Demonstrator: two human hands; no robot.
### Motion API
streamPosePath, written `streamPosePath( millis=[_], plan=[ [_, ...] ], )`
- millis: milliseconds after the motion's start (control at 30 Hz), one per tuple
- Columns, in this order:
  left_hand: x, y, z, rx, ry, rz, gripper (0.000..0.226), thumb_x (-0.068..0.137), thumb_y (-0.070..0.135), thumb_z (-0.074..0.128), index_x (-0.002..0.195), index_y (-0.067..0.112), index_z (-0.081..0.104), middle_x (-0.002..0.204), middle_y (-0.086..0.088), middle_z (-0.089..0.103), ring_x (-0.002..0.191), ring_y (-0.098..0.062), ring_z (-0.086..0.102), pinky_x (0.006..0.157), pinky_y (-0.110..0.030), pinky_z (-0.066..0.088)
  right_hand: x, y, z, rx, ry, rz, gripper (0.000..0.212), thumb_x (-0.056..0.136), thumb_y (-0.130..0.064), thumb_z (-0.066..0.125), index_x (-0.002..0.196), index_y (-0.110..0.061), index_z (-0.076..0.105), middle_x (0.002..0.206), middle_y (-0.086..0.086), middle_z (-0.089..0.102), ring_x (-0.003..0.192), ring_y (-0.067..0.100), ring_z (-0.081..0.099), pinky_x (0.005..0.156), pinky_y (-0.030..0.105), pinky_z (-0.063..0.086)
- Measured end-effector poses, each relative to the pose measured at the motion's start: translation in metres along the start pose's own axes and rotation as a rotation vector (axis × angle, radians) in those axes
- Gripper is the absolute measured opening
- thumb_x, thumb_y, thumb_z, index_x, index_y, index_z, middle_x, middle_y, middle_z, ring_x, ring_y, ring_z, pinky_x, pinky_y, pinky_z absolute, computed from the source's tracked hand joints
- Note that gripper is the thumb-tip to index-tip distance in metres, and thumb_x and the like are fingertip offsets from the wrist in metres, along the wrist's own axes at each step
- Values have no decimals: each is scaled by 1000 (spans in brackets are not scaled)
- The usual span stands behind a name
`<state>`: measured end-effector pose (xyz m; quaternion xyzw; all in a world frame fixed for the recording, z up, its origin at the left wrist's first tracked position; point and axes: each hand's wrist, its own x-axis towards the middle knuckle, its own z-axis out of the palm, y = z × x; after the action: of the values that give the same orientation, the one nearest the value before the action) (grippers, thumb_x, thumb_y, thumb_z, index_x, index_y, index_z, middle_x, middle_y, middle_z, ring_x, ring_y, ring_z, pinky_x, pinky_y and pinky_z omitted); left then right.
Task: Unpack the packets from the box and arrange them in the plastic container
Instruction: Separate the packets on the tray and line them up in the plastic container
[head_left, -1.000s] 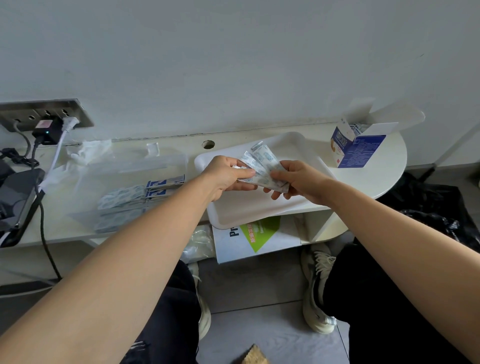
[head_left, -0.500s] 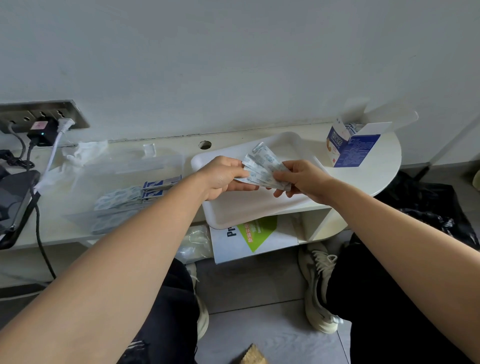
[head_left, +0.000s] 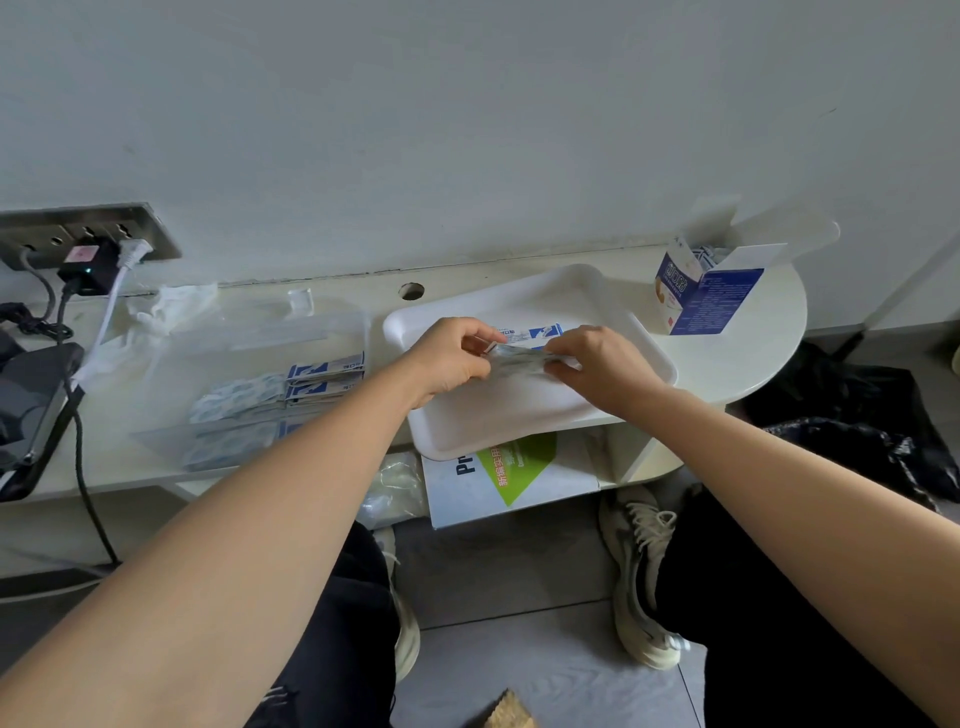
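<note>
Pinching a small sheaf of packets (head_left: 519, 356) between them, the left hand (head_left: 451, 358) and right hand (head_left: 597, 366) hold it low over the white tray (head_left: 644, 358), one hand at each end. Both sets of fingers are curled nearly closed on the sheaf, thumbs on top; from this angle the underside of the grip is hidden, so how many packets are in it is hard to say. One more packet (head_left: 535, 332) lies flat just beyond the fingertips.

These are thin paper-wrapped strips: very light, limp, and smooth enough to slide over each other and fan out. Holding them by the short ends with a light squeeze should keep the edges squared; gripping in the middle would likely bow them.

Off to the left of the left hand, the clear plastic container (head_left: 249, 358) already has packets in it. The opened box (head_left: 698, 296) stands well beyond the right hand's knuckles, with packets showing in its mouth.
</note>
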<state>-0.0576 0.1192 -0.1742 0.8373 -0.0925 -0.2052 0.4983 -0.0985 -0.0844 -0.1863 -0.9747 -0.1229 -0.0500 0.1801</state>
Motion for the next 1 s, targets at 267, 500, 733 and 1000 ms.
streamPosePath(
  millis=[267,500,733,1000],
  plan=[
    [1,-2,-6,12,49,131,23,85,4,62,84,23,73,87,-2,70,79,-14,58,75,-34,54,1,4,-1,135,-76,84,20,89,-17,62,70,-12,55,65,7,49,64,26,42,60,30,27],
    [3,2,-4,-58,69,199,17,87,10,65,92,25,71,83,8,68,78,-5,60,74,-22,50,0,2,-9,141,-178,143,45,92,-17,58,56,-24,32,59,-1,38,52,10,32,52,31,22],
    [10,13,3,-157,148,104,13,78,8,76,75,15,66,76,-2,66,73,-15,61,63,-24,54,-3,5,-12,225,-206,182,21,91,-17,59,71,-14,54,68,6,52,54,10,40,50,15,33],
    [19,17,-1,-609,229,-52,13,81,9,74,79,10,61,77,-8,66,59,-11,63,52,-19,52,-2,20,-17,292,-181,253,18,88,-20,61,85,-4,69,84,19,68,75,38,61,71,46,53]
  ],
)
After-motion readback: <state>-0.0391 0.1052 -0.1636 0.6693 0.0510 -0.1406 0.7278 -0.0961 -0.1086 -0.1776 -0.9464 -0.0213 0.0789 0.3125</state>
